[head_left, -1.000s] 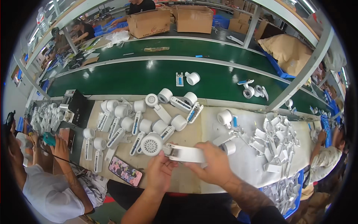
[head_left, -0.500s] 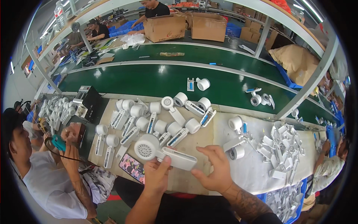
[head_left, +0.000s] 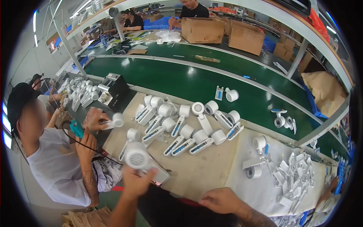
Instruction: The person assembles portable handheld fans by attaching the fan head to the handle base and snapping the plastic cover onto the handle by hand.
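A white handheld fan (head_left: 137,158) with a round grille is in my left hand (head_left: 135,183). My fingers close round its lower part, and motion blurs the fan. It hangs over the left part of the table mat, above a phone that it mostly hides. My right hand (head_left: 221,200) is by the mat's front edge, apart from the fan. Its fingers are curled together, with nothing visible in them. Beyond my hands lie several white fans (head_left: 185,132), many with opened handles showing blue parts inside.
At left, a co-worker's hand (head_left: 96,120) holds another fan (head_left: 118,120); the other hand grips a teal power tool (head_left: 76,128). A black machine (head_left: 115,92) stands beyond. White plastic pieces (head_left: 291,178) are heaped at right. A green conveyor belt (head_left: 159,79) runs behind.
The view has swung. My left hand has carried the fan left, toward the co-worker. My right hand has drawn back from it and its fingers have closed. The co-worker now holds a fan.
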Demonstrator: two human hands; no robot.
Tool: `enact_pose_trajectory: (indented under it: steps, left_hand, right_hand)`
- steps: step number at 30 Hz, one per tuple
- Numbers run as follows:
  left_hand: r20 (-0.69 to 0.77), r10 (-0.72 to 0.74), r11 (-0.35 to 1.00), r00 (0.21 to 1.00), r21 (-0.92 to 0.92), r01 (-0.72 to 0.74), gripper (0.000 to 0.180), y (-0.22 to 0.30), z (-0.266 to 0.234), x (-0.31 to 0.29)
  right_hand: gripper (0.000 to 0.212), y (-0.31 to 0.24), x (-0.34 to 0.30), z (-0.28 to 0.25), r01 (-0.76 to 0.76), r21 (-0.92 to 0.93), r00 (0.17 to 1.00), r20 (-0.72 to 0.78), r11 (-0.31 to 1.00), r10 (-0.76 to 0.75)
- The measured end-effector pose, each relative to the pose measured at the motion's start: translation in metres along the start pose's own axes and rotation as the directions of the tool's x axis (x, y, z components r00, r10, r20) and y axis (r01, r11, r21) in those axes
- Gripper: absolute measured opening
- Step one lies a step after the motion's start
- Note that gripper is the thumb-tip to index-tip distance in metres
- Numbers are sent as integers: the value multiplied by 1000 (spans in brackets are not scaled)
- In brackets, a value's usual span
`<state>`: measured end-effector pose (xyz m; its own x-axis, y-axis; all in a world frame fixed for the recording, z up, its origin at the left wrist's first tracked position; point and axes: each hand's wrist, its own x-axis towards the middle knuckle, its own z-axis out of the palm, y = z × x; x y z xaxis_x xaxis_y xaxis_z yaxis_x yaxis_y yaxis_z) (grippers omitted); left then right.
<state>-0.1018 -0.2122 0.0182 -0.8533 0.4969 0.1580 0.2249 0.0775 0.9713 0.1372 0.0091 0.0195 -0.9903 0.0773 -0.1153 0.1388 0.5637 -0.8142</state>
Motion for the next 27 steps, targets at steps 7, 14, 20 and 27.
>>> enact_pose_trajectory:
  steps: [7, 14, 20, 27]
  left_hand:
    - [-78, 96, 462, 992, 887, 25, 26, 10, -121, 119]
    - [-72, -59, 406, 996, 909, 90, 28, -76, -126, 184]
    - [-211, 33, 665, 977, 734, 137, 37, -130, -137, 170]
    - [-217, 242, 502, 946, 862, 69, 52, -57, -105, 143]
  right_hand:
    - [16, 51, 90, -166, -87, -85, 941, -333, 993, 54]
    - [65, 183, 238, -241, -414, -241, 667, -736, 878, 113]
    - [64, 179, 282, -229, -517, -95, 583, -767, 851, 268]
    - [43, 73, 180, -259, 188, 139, 775, -629, 972, -60]
